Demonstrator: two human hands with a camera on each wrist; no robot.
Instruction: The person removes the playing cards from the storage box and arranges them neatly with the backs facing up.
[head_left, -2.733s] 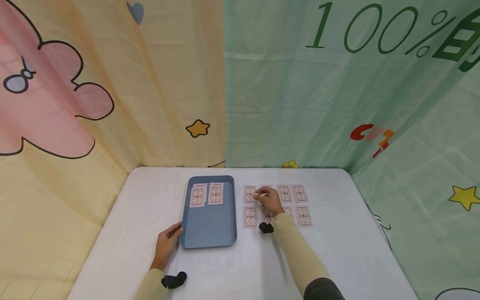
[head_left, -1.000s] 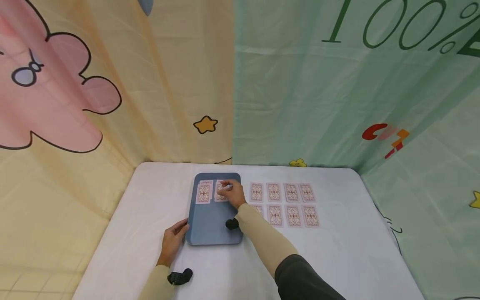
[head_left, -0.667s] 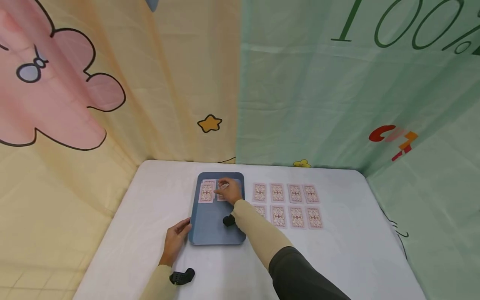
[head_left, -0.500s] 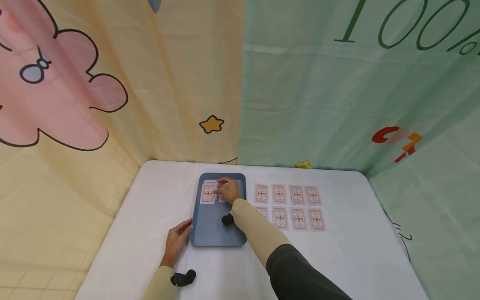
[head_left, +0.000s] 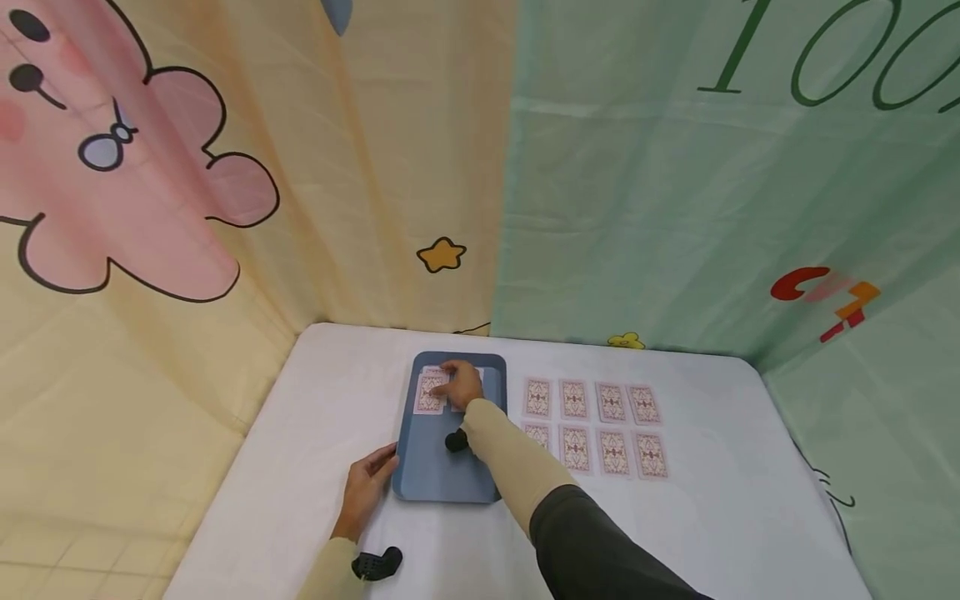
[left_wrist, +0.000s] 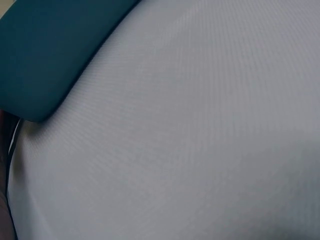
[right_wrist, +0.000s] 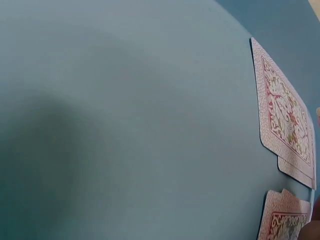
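Observation:
A blue-grey tray [head_left: 442, 467] lies on the table with two small piles of playing cards [head_left: 430, 398] side by side at its far end, backs up. My left hand [head_left: 367, 483] holds the tray's left rim between thumb and fingers; the left wrist view shows the tray's corner [left_wrist: 45, 65]. My right hand [head_left: 461, 385] reaches over the tray and covers most of the right pile. Its thumb and fingers stand apart over the left pile. In the right wrist view, a fingertip [right_wrist: 311, 231] rests at the lower pile [right_wrist: 282, 220], and another card pile [right_wrist: 285, 112] lies beyond.
Right of the tray, several cards [head_left: 574, 400] lie in two rows on the white table [head_left: 712, 517], backs up, the nearest partly behind my right sleeve [head_left: 513, 454]. Printed curtains [head_left: 637, 208] stand close behind the table and at its sides.
My right hand has come from the rows of cards leftward onto the tray, then shifted slightly toward the left pile. My left hand stays at the rim. The view has turned left.

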